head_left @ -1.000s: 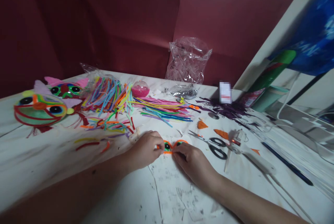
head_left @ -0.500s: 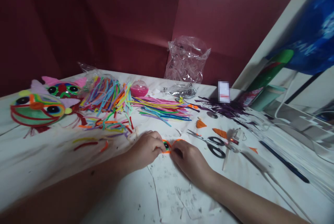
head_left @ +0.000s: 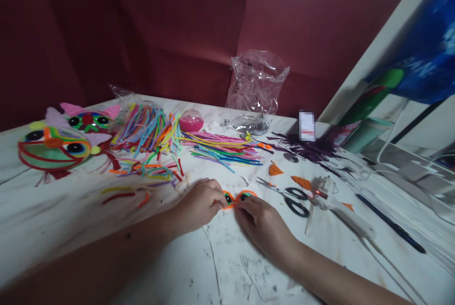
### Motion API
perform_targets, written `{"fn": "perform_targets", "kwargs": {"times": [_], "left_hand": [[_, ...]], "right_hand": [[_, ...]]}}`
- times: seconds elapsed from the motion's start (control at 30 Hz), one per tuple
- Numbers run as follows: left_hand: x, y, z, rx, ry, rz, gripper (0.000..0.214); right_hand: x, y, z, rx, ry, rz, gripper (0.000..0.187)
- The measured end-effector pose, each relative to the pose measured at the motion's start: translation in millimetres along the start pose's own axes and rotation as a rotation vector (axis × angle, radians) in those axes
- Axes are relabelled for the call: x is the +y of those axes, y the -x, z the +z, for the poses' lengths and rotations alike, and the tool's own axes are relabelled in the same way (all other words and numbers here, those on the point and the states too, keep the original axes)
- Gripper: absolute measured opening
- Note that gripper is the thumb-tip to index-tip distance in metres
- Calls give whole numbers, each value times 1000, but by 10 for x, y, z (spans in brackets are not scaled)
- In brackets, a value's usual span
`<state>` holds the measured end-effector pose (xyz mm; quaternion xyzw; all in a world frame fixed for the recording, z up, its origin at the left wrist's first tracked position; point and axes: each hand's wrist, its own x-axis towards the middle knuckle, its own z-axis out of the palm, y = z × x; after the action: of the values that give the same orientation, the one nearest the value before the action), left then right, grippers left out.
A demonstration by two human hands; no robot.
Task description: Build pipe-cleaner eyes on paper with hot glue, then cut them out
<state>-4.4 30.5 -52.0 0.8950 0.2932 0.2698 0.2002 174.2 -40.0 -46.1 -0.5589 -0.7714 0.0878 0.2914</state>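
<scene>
Between my hands is a small pair of craft eyes (head_left: 229,204), black and green with a fuzzy orange pipe-cleaner rim, low over the white table. My left hand (head_left: 203,204) is closed in a pinch on its left end. My right hand (head_left: 265,227) is closed too, thumb and fingers pinching near the middle, below the right eye. The fingertips hide part of the rim. Right of my right hand lie black-handled scissors (head_left: 296,201) and a white glue gun (head_left: 344,212) showing a red light. Orange fuzzy pieces (head_left: 275,169) lie above the scissors.
Far left sit a green-and-red mask-like craft face (head_left: 53,151) and a pink-eared one (head_left: 90,120). Bundles of coloured pipe cleaners (head_left: 222,148) spread across the back. Purple strips (head_left: 313,146), a dark pen-like stick (head_left: 391,223) and cables (head_left: 394,267) lie to the right.
My right hand has slid slightly down and off the right eye, so both orange-rimmed eyes now show. My left hand keeps its pinch. The view has shifted slightly.
</scene>
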Motion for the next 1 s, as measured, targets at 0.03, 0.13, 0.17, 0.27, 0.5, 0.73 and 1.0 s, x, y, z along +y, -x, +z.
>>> {"fn": "perform_targets", "kwargs": {"times": [0.03, 0.13, 0.17, 0.27, 0.5, 0.73, 1.0], "left_hand": [[-1, 1, 3, 2, 2, 1, 23], [-6, -1, 9, 6, 8, 5, 23], [-8, -3, 9, 7, 10, 6, 23], [-7, -7, 0, 6, 8, 8, 23], [-9, 1, 2, 5, -3, 16, 24], [-2, -3, -7, 5, 2, 10, 24], [-7, -10, -7, 1, 6, 30, 24]], "right_hand": [[2, -2, 1, 0, 4, -2, 21], [7, -5, 10, 1, 11, -6, 21], [9, -4, 15, 2, 11, -7, 21], [11, 9, 32, 2, 19, -20, 21], [11, 33, 32, 5, 26, -49, 25], [-12, -27, 16, -15, -6, -17, 22], [-4, 2, 29, -2, -19, -48, 27]]}}
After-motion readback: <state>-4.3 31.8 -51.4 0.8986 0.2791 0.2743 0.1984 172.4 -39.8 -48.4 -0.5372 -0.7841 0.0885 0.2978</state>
